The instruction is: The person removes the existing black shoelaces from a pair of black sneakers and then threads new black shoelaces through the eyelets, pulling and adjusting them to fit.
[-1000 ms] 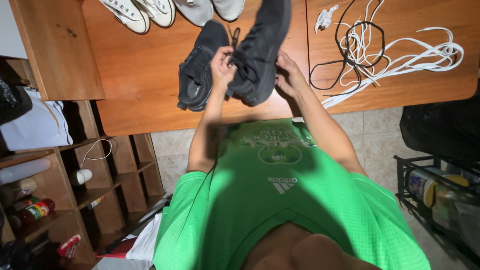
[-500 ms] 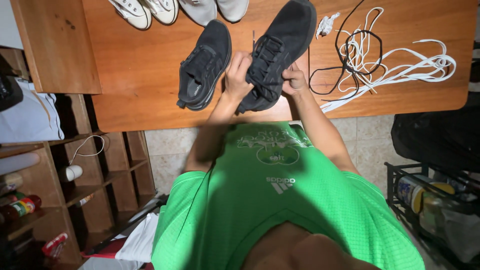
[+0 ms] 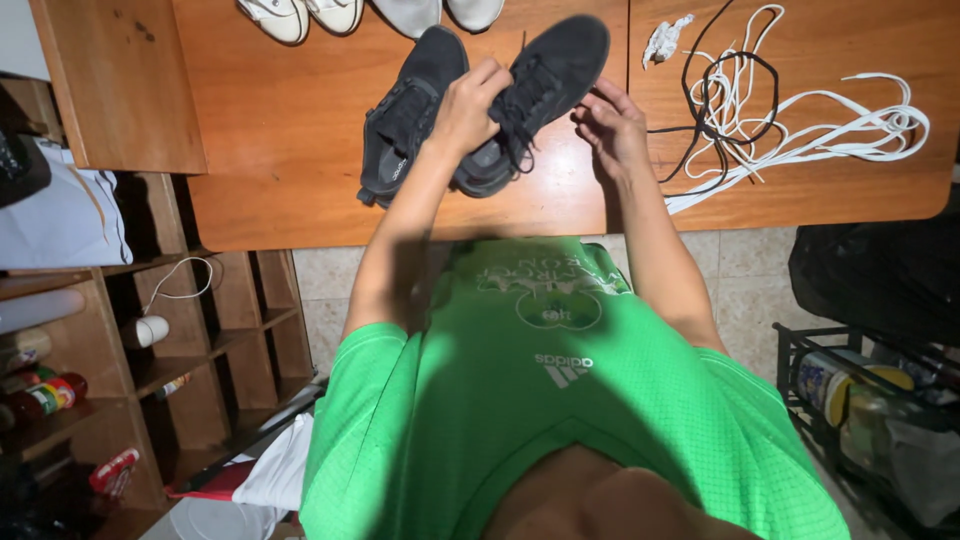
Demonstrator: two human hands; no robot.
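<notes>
Two black sneakers lie on the wooden table (image 3: 300, 180). My left hand (image 3: 468, 105) is shut on the laced top of the right-hand black sneaker (image 3: 555, 65), whose heel end is tilted up off the table. The other black sneaker (image 3: 405, 115) rests just left of it, untouched. My right hand (image 3: 612, 125) is beside the held sneaker's right edge with its fingers loosely apart and the fingertips close to the sole. A loose black lace end dangles from the held sneaker.
A tangle of loose black lace (image 3: 720, 110) and white laces (image 3: 840, 130) lies at the table's right, with a crumpled white scrap (image 3: 662, 42). White shoes (image 3: 300, 14) line the far edge. Wooden shelves (image 3: 200, 340) stand lower left, a black crate (image 3: 860, 400) lower right.
The held sneaker came down nearer the table. My right hand let go of it and moved out to its right side. My left hand kept its grip.
</notes>
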